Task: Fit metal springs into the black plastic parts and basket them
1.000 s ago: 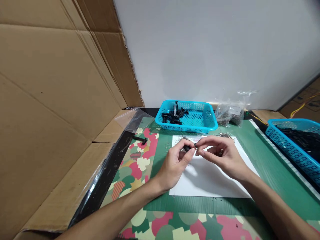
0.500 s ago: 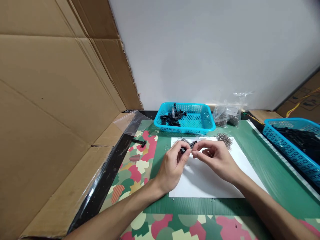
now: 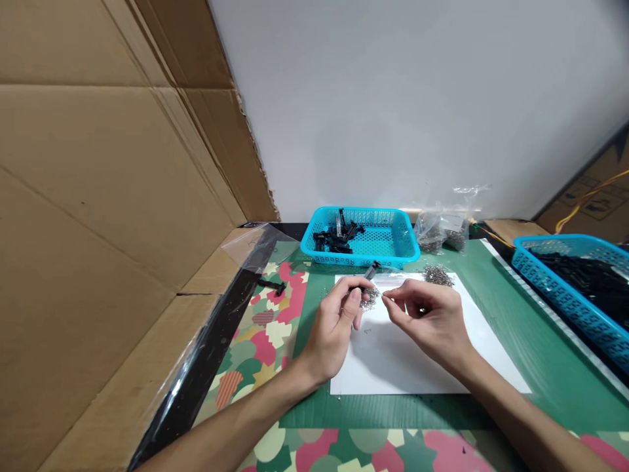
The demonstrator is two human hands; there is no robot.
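My left hand (image 3: 330, 331) is closed around a slim black plastic part (image 3: 372, 269), whose far end sticks out past the fingers. To its right, my right hand (image 3: 435, 321) pinches a tiny thin metal piece between thumb and forefinger; its exact kind is too small to tell. Both hands hover over a white sheet of paper (image 3: 393, 367). Behind my left fingertips lies a small pile of tiny metal pieces (image 3: 369, 299). A second, larger metal pile (image 3: 438, 275) sits at the sheet's back right edge. A few loose metal bits (image 3: 367, 331) lie on the paper.
A blue basket (image 3: 361, 261) with several black parts stands behind the sheet. Another blue basket (image 3: 555, 295), full of black parts, is at the right. Clear bags of metal pieces (image 3: 432, 236) stand at the back. One black part (image 3: 272, 285) lies left. Cardboard (image 3: 98, 196) walls the left side.
My hands have moved slightly apart, and the right fingertips are now off the black part. That part has turned in my left hand so its end points up and away.
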